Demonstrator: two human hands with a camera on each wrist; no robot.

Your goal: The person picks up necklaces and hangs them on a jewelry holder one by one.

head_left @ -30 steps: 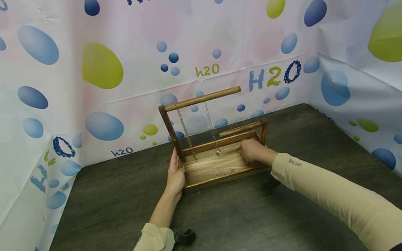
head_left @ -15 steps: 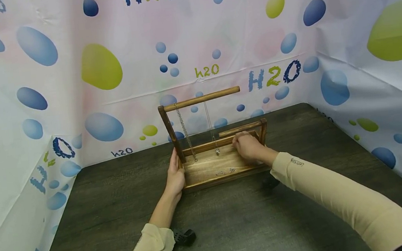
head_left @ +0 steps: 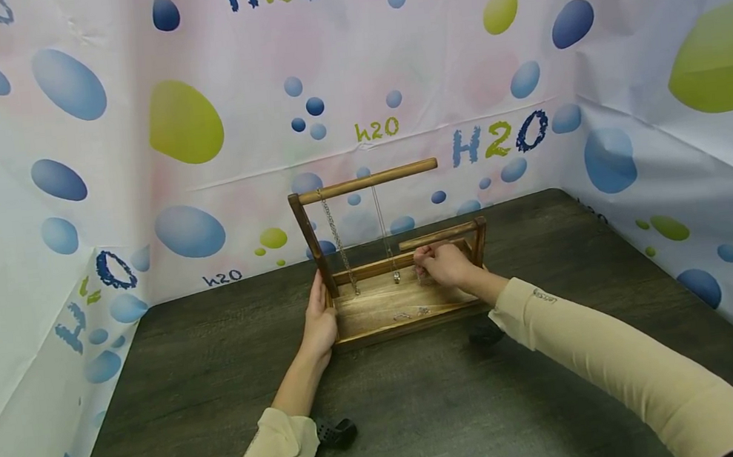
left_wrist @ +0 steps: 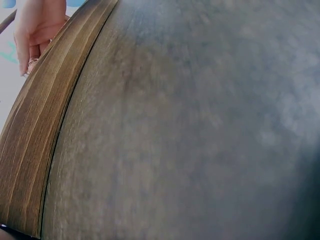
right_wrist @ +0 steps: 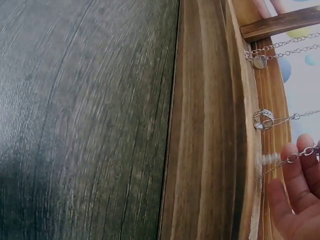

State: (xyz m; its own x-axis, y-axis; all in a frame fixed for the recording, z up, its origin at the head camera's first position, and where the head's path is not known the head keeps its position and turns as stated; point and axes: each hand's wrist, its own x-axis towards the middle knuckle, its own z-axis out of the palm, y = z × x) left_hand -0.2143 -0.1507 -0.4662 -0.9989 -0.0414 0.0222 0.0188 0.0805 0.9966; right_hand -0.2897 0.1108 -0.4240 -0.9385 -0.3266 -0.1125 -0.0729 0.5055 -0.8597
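Note:
My left hand [head_left: 319,328] rests along the left end of a wooden jewelry stand [head_left: 384,334], its visible fingers straight against the outside. My right hand [head_left: 446,265] pinches a silver chain [right_wrist: 300,154] just below the stand's short lower bar [head_left: 437,236]; part of this chain is blurred in the right wrist view. To the left, a chain necklace with a round pendant [right_wrist: 259,62] and a thin necklace with a ring-like pendant [right_wrist: 263,120] hang from the long upper bar [head_left: 368,181]. Small silver jewelry [head_left: 423,311] lies near the tray's front edge.
The stand is on a dark wood-grain table [head_left: 426,416]. A tall post [head_left: 311,243] rises at its left end and a shorter post [head_left: 480,240] at its right. Behind hangs a patterned sheet [head_left: 246,107], folded along both sides.
My right hand has moved left and slightly up from the tray's right side, bringing the silver chain below the tip of the short bar. My left hand has stayed in place.

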